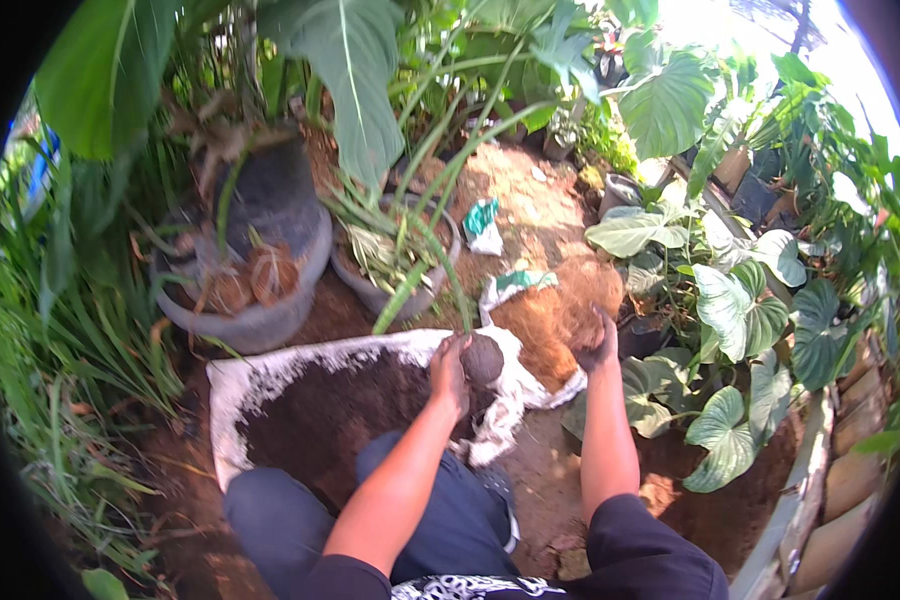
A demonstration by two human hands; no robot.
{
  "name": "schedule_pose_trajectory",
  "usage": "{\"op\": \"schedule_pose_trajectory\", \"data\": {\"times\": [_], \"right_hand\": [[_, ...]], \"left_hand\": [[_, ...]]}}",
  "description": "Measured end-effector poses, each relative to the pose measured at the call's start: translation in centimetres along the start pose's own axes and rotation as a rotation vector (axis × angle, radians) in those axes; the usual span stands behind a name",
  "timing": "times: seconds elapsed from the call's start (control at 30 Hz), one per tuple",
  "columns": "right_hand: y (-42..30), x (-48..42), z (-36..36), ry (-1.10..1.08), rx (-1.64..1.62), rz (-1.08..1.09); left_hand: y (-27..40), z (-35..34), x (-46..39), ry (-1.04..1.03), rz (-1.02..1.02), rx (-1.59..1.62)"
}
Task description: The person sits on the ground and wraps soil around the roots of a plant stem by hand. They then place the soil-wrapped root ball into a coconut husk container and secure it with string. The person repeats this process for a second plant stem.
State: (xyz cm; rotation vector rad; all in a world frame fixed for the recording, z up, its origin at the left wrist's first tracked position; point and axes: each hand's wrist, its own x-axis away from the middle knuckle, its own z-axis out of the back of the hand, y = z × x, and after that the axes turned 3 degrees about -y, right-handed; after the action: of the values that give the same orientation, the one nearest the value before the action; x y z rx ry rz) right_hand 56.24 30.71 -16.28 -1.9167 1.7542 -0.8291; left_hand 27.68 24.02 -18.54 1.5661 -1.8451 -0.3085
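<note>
My left hand (448,375) grips a round, dark ball of soil (483,359) above a white sack (226,420) spread on the ground. Loose dark soil (330,420) covers much of the sack. A long green banded leaf (450,274) rises from behind the ball; whether it grows out of it is hard to tell. To the right, my right hand (598,341) holds a clump of brown coconut fibre (589,296), its fingers partly hidden by strands. More fibre (532,330) lies beneath in an open white and green plastic bag (525,280).
At the left stands a grey plastic basin (240,330) with fibre-wrapped balls (274,274). Beside it, a grey pot (412,304) contains long-leaved plants. A crumpled plastic packet (484,226) lies beyond. Broad-leaved plants (742,300) crowd the right, and large leaves (349,82) hang overhead.
</note>
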Motion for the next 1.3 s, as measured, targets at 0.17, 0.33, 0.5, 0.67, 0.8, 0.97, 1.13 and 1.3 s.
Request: {"op": "schedule_pose_trajectory", "data": {"times": [0.17, 0.33, 0.5, 0.67, 0.8, 0.97, 1.13, 1.3], "right_hand": [[6.4, 3.3, -8.2, -0.254, -0.194, -0.005], [14.2, 4.6, -16.7, -0.373, -0.224, 0.003], [18.5, 8.7, -27.2, -0.193, 0.117, 0.021], [24.5, 10.9, -29.6, -0.31, 0.269, -0.158], [26.5, 12.5, -30.6, -0.584, 0.346, -0.132], [25.8, 13.6, -29.5, -0.736, 0.105, -0.285], [25.9, 13.1, -29.4, -0.715, -0.057, -0.346], [25.7, 14.9, -32.3, -0.347, 0.079, -0.309]], "left_hand": [[7.7, -0.3, 6.2, -0.129, -0.147, 0.014], [17.2, 1.9, 10.8, -0.015, -0.385, 0.021], [21.8, 6.2, 14.0, -0.004, -0.545, 0.02], [23.0, 8.2, 15.6, 0.023, -0.623, 0.099], [23.8, 9.1, 16.0, 0.09, -0.639, 0.085], [24.6, 9.8, 16.0, 0.126, -0.691, 0.092], [24.0, 11.7, 13.6, 0.107, -0.72, 0.278], [22.7, 9.8, 13.9, 0.314, -0.859, -0.028]]}}
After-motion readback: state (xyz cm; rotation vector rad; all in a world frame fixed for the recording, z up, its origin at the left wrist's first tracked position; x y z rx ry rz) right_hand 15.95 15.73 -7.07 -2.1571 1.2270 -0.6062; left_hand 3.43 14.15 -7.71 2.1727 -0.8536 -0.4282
